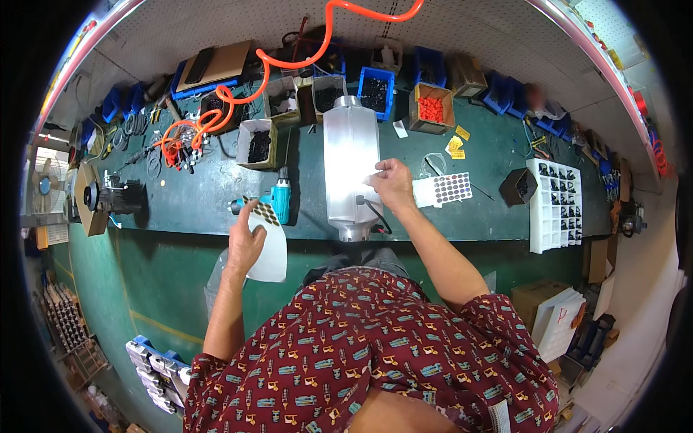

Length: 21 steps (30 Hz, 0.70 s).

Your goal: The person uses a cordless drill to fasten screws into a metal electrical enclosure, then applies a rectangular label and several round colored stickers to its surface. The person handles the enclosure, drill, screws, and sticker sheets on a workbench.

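Before me on the green bench stands a shiny silver metal housing [351,148], with a narrow collar at each end and a short black cable near its lower end. My right hand [392,185] is at its right side, thumb and fingertips pinched together against the metal; whatever they may hold is too small to make out. In my left hand [246,242] is a white sticker sheet [268,258] with dark gold round stickers, hanging past the bench's front edge. Just beyond that sheet lies a teal cordless screwdriver [281,195].
Right of the housing lies another sheet of round stickers [452,189]. Farther right are a dark hexagonal bin [518,186] and a white compartment tray [535,206]. Part bins, including one with red pieces [432,110], line the back. An orange coiled hose [264,72] hangs overhead. A black motor-like part [119,196] sits left.
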Available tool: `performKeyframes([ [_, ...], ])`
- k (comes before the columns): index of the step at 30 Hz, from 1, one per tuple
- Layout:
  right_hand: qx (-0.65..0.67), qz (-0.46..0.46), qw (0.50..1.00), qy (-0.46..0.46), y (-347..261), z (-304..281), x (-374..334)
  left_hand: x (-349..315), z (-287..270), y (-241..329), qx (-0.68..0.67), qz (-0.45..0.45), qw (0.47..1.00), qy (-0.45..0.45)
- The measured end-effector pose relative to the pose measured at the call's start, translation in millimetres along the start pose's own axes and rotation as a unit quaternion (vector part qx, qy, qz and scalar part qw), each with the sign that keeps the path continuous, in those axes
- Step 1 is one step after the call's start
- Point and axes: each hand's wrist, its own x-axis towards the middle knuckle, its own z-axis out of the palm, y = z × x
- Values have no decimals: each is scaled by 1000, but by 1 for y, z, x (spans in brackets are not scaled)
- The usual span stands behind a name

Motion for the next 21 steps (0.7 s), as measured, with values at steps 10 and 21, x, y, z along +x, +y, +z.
performKeyframes([
  [10, -104, -27, 994, 25, -6, 9, -1, -34, 19, -28, 18, -87, 993, -78],
  [21, -113, -13, 993, 34, -15, 10, -7, -14, 28, 12, 20, -72, 987, -145],
])
